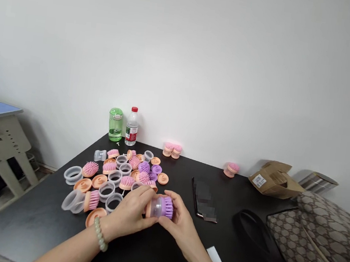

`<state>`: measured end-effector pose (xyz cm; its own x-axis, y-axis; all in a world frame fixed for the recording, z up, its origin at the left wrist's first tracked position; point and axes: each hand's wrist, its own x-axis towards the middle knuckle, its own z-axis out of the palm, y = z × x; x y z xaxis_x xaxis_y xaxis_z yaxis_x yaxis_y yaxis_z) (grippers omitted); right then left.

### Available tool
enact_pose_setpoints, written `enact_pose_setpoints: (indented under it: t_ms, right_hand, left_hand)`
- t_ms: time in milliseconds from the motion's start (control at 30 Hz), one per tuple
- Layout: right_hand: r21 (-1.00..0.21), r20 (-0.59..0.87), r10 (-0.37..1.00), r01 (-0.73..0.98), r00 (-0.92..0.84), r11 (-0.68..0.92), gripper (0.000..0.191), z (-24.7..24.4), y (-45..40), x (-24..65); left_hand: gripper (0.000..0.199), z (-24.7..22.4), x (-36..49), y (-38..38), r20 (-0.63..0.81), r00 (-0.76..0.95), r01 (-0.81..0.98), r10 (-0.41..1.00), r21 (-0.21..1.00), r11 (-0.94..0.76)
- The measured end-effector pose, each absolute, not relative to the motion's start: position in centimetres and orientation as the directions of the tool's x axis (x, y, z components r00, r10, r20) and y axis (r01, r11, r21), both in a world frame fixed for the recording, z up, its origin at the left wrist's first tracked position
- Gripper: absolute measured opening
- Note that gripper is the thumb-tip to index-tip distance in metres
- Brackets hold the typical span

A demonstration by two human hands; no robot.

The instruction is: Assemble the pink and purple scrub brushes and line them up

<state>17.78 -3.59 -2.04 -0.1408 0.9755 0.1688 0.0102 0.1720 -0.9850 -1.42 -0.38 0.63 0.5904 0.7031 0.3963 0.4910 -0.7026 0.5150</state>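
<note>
Between both hands is a small scrubbing brush (158, 206) with a clear body, purple bristles facing right and a peach-coloured base at its left end. My left hand (135, 207), with a beaded bracelet on the wrist, grips the peach end. Fingers and thumb of my right hand (180, 218) close round the purple bristle end. Left of the hands lie loose brush parts: pink bristle heads (90, 169), a purple bristle head (144, 167), clear plastic rings (106, 191), clear cups (73, 201) and peach caps (83, 185).
Pink brushes (172, 150) and another pink brush (231, 169) stand by the wall. Behind the parts are a green bottle (115, 126) and a water bottle (132, 128). To the right lie a dark phone-like object (196, 199), a cardboard box (274, 179) and a patterned bag (328, 235).
</note>
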Motion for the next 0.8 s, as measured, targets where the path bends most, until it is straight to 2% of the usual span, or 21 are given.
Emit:
enact_pose_setpoints:
  t_ms: [133,267,367,433,533,600,667,733,800]
  right_hand:
    - [-0.986,0.124,0.986,0.099,-0.111,0.135,0.042,-1.9,-3.4,17.8]
    - [-0.984,0.168,0.975,0.032,-0.143,0.174,0.046,-1.2,-3.6,17.9]
    - [-0.967,0.248,0.952,0.011,-0.18,0.254,0.046,-0.7,-4.0,18.1]
    - [-0.933,0.349,0.913,0.015,-0.209,0.36,0.043,-0.4,-4.3,18.1]
    - [-0.835,0.518,0.816,0.058,-0.257,0.548,0.035,-0.1,-4.9,17.9]
    - [-0.743,0.614,0.739,0.113,-0.277,0.66,0.028,0.1,-5.2,17.9]
    - [-0.656,0.7,0.677,0.17,-0.227,0.735,0.028,0.3,-5.4,18.4]
    - [-0.637,0.738,0.667,0.219,-0.104,0.739,0.03,0.4,-5.2,19.4]
    - [-0.716,0.658,0.752,0.284,-0.029,0.638,0.033,0.4,-4.6,20.5]
  left_hand:
    - [0.025,0.7,-1.3,-0.5,0.401,0.582,0.467,0.708,0.548,-0.694]
    - [0.025,1.5,-1.4,-0.5,0.36,0.562,0.432,0.744,0.64,-0.636]
    - [0.031,2.4,-1.8,-0.5,0.291,0.57,0.34,0.768,0.768,-0.543]
    - [0.035,2.8,-2.0,-0.6,0.209,0.608,0.213,0.766,0.886,-0.411]
    - [0.036,2.4,-2.1,-0.5,0.046,0.708,0.018,0.705,0.996,-0.083]
    - [0.036,1.8,-2.3,-0.1,-0.072,0.766,-0.051,0.638,0.984,0.172]
    - [0.038,1.3,-2.6,0.4,-0.16,0.819,-0.072,0.551,0.924,0.376]
    - [0.044,1.2,-3.1,1.0,-0.17,0.836,-0.099,0.521,0.889,0.448]
    - [0.048,1.5,-3.5,1.3,-0.101,0.809,-0.193,0.579,0.885,0.424]
